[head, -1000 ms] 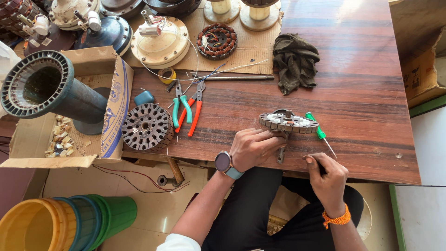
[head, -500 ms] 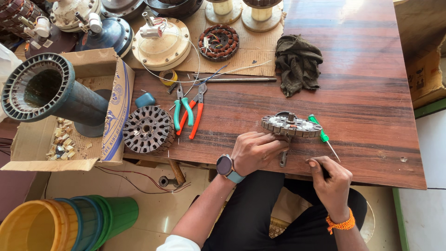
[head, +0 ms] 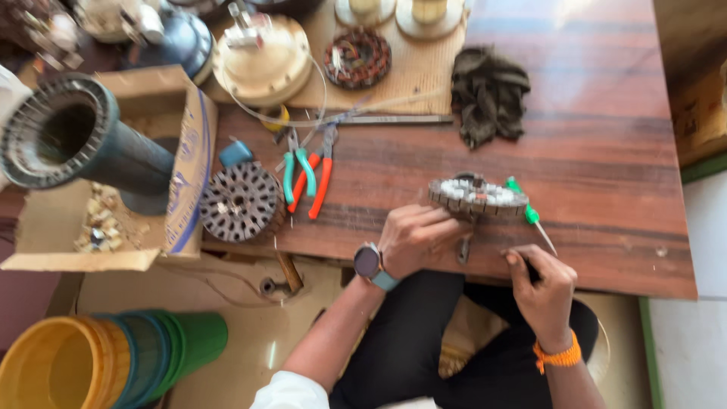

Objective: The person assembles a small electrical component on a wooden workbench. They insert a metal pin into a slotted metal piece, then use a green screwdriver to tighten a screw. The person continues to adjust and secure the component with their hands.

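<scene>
Left hand [head: 415,238] grip pinches motor ring [head: 477,197], lower centre; right hand [head: 539,284] grip closed on something small. Green screwdriver [head: 530,216] beside.

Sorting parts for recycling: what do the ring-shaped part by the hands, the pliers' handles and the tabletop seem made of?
The ring-shaped part looks like grey stacked metal, with pale inserts in its slots. The pliers' handles look plastic- or rubber-coated: glossy teal and orange sleeves over dull metal. The tabletop looks like reddish-brown wood or wood-look laminate, streaked with grain and faintly shiny.
</scene>
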Tool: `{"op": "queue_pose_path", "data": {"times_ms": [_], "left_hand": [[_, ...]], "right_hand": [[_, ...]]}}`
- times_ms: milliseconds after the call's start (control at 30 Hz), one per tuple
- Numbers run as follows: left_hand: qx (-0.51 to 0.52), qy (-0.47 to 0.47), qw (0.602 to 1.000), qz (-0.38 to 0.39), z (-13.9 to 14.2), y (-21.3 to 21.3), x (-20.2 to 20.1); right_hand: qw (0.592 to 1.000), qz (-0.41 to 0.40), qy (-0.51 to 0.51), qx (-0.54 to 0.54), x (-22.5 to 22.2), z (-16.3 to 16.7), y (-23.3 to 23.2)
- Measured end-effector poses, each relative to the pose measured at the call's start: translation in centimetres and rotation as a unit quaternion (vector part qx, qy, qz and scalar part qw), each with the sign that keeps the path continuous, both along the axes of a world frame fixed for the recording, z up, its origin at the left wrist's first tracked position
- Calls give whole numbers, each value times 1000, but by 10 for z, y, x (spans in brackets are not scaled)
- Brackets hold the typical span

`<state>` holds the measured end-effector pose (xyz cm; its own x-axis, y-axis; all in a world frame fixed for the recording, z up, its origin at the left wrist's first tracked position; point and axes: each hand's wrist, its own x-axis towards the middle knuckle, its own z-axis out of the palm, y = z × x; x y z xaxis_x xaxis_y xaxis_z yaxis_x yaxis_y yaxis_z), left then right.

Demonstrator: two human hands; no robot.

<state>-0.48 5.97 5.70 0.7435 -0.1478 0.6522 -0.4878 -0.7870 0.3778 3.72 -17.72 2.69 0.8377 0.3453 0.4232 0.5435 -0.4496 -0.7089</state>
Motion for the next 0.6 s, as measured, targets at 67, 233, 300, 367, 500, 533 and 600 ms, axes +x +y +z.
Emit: {"op": "queue_pose_path", "data": {"times_ms": [67, 233, 300, 367, 500, 533, 600], "left_hand": [[-16, 22, 1000, 8, 1, -3, -5], [-18, -20, 1000, 12, -3, -1, 3], [-17, -10, 1000, -2, -8, -1, 4], [-19, -7, 1000, 4, -11, -2, 4], [-21, -5, 1000, 15, -14, -3, 4], [-22, -7, 1000, 15, -13, -3, 4], [-24, -7, 1000, 12, -12, -4, 4]], "right_hand": [[1000, 9, 4, -8, -1, 2, 0], [1000, -14, 15, 7, 5, -5, 2], [999, -20, 25, 0, 5, -9, 0], [1000, -17, 24, 7, 5, -12, -1], [999, -9, 28, 17, 4, -11, -2], [999, -10, 30, 15, 4, -11, -2], [999, -12, 38, 11, 5, -10, -2]]}}
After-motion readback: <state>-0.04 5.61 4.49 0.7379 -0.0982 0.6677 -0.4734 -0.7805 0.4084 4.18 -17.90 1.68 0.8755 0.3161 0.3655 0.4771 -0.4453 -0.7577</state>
